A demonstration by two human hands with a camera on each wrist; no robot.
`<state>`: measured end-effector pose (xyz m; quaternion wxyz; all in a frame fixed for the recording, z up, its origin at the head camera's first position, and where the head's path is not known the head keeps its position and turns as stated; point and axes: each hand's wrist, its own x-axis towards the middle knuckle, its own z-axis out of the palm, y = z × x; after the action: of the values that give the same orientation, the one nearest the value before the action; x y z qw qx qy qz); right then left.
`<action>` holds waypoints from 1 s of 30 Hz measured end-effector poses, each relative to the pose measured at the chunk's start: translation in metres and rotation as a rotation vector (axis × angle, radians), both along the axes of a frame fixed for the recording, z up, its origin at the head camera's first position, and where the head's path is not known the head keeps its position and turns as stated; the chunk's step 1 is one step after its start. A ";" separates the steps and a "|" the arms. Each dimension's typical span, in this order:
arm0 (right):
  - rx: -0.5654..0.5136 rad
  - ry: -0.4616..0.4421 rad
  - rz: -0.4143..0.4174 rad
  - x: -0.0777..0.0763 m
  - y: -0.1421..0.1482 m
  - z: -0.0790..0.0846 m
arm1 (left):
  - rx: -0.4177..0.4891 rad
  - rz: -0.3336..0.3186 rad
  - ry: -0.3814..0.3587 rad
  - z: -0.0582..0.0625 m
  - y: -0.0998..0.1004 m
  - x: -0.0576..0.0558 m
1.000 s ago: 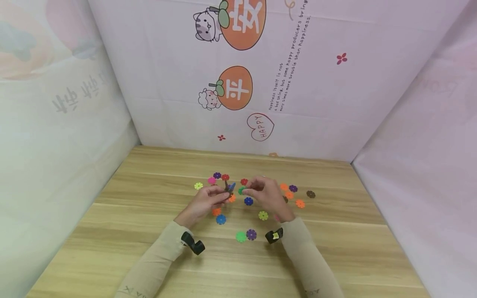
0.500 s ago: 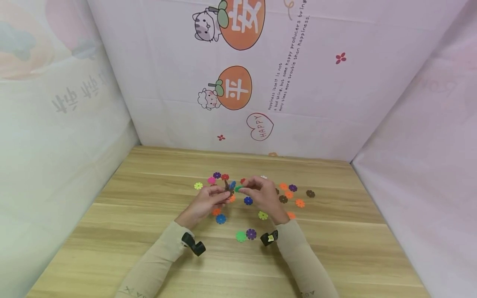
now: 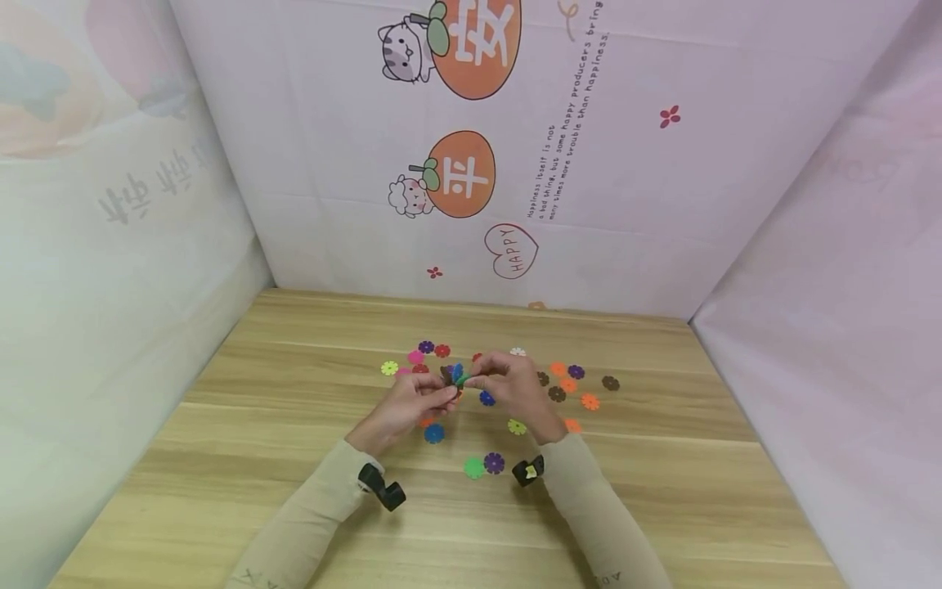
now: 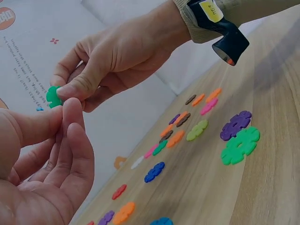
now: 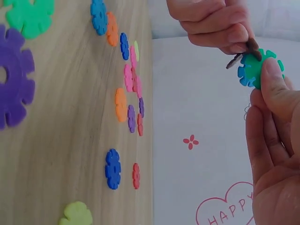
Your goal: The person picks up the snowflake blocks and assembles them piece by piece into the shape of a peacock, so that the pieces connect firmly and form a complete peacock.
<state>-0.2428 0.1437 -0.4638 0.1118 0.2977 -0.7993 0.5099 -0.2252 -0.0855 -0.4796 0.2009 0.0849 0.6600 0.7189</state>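
Observation:
My left hand (image 3: 405, 409) pinches a small cluster of interlocking snowflake discs between thumb and fingers. In the right wrist view a brown disc (image 5: 253, 48) stands edge-on at its fingertips, and a blue disc (image 5: 244, 78) shows partly behind the green one. My right hand (image 3: 518, 394) pinches a green snowflake disc (image 5: 253, 68) by its edge, thumb across its face. That disc's notched rim meets the brown disc, right by the left fingertips. Up in the air above the table, the two hands come together. In the left wrist view, fingers hide most of the cluster.
Loose snowflake discs lie scattered over the wooden table (image 3: 309, 507). A light green disc (image 3: 474, 468) and a purple disc (image 3: 494, 463) lie nearest the person. Several orange and brown discs, one orange disc (image 3: 590, 402) among them, lie at the right. A printed cloth wall (image 3: 611, 245) stands behind.
My right hand has moved left, bringing the green disc from a short distance away up against the cluster. The left hand stays nearly in place, while its cluster has tilted.

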 end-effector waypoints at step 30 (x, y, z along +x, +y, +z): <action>0.686 -0.224 0.189 0.015 -0.048 -0.018 | 0.162 0.206 -0.004 -0.003 -0.024 -0.019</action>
<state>-0.2283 0.0960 -0.4822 -0.1300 0.3328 -0.8999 0.2501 -0.2440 -0.1097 -0.4823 0.1198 0.0313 0.6047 0.7868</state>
